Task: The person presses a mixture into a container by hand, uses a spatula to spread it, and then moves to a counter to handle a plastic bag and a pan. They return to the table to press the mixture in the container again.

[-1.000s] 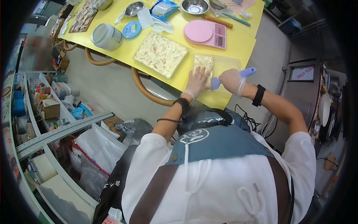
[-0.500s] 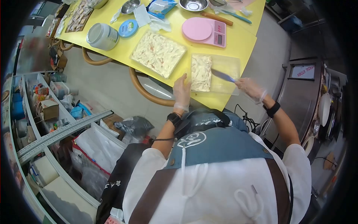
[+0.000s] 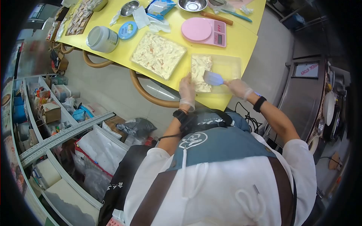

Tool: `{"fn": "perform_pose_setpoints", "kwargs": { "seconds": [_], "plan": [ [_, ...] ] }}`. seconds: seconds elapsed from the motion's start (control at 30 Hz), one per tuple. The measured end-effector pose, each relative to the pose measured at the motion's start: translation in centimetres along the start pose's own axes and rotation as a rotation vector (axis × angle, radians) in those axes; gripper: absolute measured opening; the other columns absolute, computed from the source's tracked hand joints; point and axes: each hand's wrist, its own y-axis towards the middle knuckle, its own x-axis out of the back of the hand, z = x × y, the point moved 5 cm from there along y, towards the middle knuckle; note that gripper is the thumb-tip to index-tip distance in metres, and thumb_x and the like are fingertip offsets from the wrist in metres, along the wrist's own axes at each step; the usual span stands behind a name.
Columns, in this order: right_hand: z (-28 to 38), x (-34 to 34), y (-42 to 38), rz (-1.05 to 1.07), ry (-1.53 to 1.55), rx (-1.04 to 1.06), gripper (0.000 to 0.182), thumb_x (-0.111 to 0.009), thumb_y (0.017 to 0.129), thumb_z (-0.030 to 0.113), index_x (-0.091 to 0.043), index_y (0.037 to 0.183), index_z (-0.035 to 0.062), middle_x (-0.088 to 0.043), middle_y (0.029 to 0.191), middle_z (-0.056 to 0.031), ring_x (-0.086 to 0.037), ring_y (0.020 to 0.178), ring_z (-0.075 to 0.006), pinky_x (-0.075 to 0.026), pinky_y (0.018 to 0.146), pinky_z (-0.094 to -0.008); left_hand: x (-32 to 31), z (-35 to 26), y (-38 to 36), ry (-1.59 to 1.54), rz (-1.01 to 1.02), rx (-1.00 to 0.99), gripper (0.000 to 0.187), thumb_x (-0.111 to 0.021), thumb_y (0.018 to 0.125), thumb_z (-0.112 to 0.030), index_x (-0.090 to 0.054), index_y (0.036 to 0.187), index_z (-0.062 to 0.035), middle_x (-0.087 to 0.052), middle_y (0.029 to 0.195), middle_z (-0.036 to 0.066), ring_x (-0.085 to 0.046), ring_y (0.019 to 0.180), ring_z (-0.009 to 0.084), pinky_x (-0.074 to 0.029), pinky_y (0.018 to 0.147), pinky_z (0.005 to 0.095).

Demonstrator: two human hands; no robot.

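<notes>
My left hand, in a clear glove, holds the near left corner of a clear container. A block coated in pale cream fills the container's left part. My right hand, also gloved, is closed around the handle of a purple spatula. The spatula's blade lies flat over the block's right side and hides part of it. Left of the container, a larger tray of pale, lumpy mixture with orange-brown bits rests on the yellow table.
Behind the container sits a pink scale. A white jar and blue lid stand left. Metal bowls, a wooden rolling pin and a teal tool lie farther back. A curved chair rail is below the table edge.
My right hand has moved left and slightly down, and the spatula's blade has turned from edge-on to flat, now over the block. My left hand has shifted slightly.
</notes>
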Motion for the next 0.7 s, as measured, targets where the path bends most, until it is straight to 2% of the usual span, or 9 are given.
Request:
{"fn": "perform_pose_setpoints", "kwargs": {
  "seconds": [0.07,0.1,0.17,0.27,0.37,0.47,0.57,0.7],
  "plan": [
    [0.0,0.8,-0.5,-0.067,0.089,0.008,0.032,-0.037,0.093,0.021,-0.050,0.121,0.0143,-0.063,0.082,-0.0153,-0.063,0.078,-0.0328,-0.051,0.066,-0.0429,0.1,0.9,0.2,-0.137,-0.013,0.048,0.038,-0.060,0.076,-0.004,-0.058,0.113,-0.0024,-0.060,0.097,0.015,-0.057,0.089,0.0295,-0.045,0.081,0.0349],
    [0.5,0.2,-0.5,-0.053,0.067,0.014,0.031,-0.036,0.093,0.027,-0.055,0.112,0.0125,-0.063,0.079,-0.0164,-0.063,0.075,-0.0335,-0.051,0.064,-0.0434,-0.1,1.2,-0.1,-0.206,-0.013,0.076,0.036,-0.059,0.076,-0.004,-0.059,0.112,-0.0028,-0.061,0.095,0.015,-0.058,0.087,0.0287,-0.045,0.080,0.0340],
    [1.5,-1.6,0.6,-0.035,0.026,0.028,0.042,-0.034,0.094,0.038,-0.064,0.095,0.0088,-0.062,0.073,-0.0184,-0.062,0.071,-0.0349,-0.049,0.060,-0.0445,-0.2,1.3,-0.1,-0.270,-0.026,0.127,0.035,-0.058,0.077,-0.004,-0.060,0.112,-0.0037,-0.062,0.093,0.014,-0.059,0.085,0.0270,-0.045,0.079,0.0326],
    [0.9,-4.4,2.0,-0.026,-0.016,0.035,0.050,-0.033,0.094,0.043,-0.064,0.086,0.0050,-0.063,0.072,-0.0178,-0.061,0.066,-0.0362,-0.048,0.062,-0.0451,-0.4,2.0,-0.3,-0.298,0.024,0.182,0.034,-0.058,0.078,-0.004,-0.060,0.112,-0.0047,-0.062,0.094,0.014,-0.059,0.084,0.0258,-0.046,0.078,0.0316],
    [1.5,-1.8,1.5,0.028,-0.059,-0.028,0.051,-0.033,0.094,0.044,-0.064,0.083,0.0042,-0.063,0.069,-0.0165,-0.061,0.062,-0.0351,-0.048,0.061,-0.0446,-0.8,2.4,0.0,-0.310,0.039,0.185,0.033,-0.057,0.078,-0.004,-0.060,0.112,-0.0047,-0.062,0.096,0.014,-0.060,0.086,0.0258,-0.046,0.079,0.0313],
    [2.2,1.4,-0.3,-0.076,0.057,-0.070,0.049,-0.033,0.094,0.042,-0.068,0.081,0.0107,-0.065,0.073,-0.0137,-0.065,0.071,-0.0307,-0.051,0.060,-0.0407,-0.2,1.9,0.0,-0.317,0.012,0.174,0.031,-0.058,0.079,-0.005,-0.061,0.110,-0.0039,-0.062,0.096,0.014,-0.060,0.088,0.0257,-0.045,0.080,0.0306],
    [2.0,-1.4,1.1,-0.004,-0.033,-0.074,0.040,-0.035,0.094,0.038,-0.067,0.091,0.0137,-0.064,0.072,-0.0130,-0.065,0.070,-0.0304,-0.051,0.060,-0.0401,-0.8,2.8,-0.3,-0.358,-0.016,0.170,0.028,-0.058,0.080,-0.005,-0.062,0.108,-0.0022,-0.063,0.098,0.014,-0.060,0.090,0.0238,-0.045,0.082,0.0294],
    [3.1,1.0,0.6,0.067,-0.148,0.058,0.029,-0.037,0.093,0.029,-0.062,0.103,0.0198,-0.064,0.076,-0.0117,-0.065,0.073,-0.0304,-0.052,0.064,-0.0394,-0.1,2.6,-0.1,-0.455,0.045,0.279,0.025,-0.056,0.082,-0.005,-0.062,0.105,0.0004,-0.063,0.102,0.013,-0.060,0.092,0.0201,-0.045,0.084,0.0279]
  ]
}}
